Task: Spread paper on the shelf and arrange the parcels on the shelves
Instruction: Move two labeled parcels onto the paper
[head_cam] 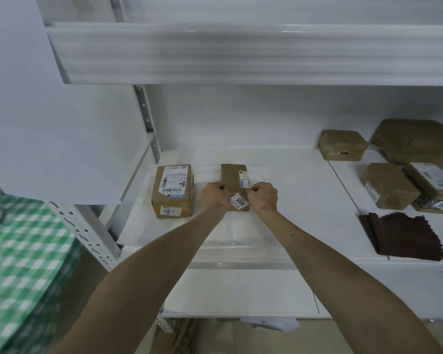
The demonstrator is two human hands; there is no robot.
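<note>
Two hands meet at the middle of the shelf (pixel 241 256) in the head view. The left hand (pixel 215 196) and the right hand (pixel 262 196) each have their fingers curled tight round a near side edge of a small cardboard parcel (pixel 234 177). The parcel lies flat on the white paper (pixel 287 200) spread over the shelf's left part, and a diamond-set sticker (pixel 239 201) reading 3006 shows between the two fists.

Just to its left, apart from it, a labelled box (pixel 172 190) stands on the same paper, close to the slotted upright (pixel 145 116) at the shelf's back corner.

Well to the right, beyond the paper's edge, four brown parcels (pixel 343 144) sit in a loose cluster. Two are at the back and two nearer, with the nearer pair touching. A dark brown sheet (pixel 404 236) with ragged edges lies in front of them, near the shelf's front lip.

Overhead, the upper shelf (pixel 241 54) juts toward the camera and hides the back wall above. Below the forearms a lower shelf (pixel 241 292) shows. At far left there is a green checked cloth (pixel 23 251).
</note>
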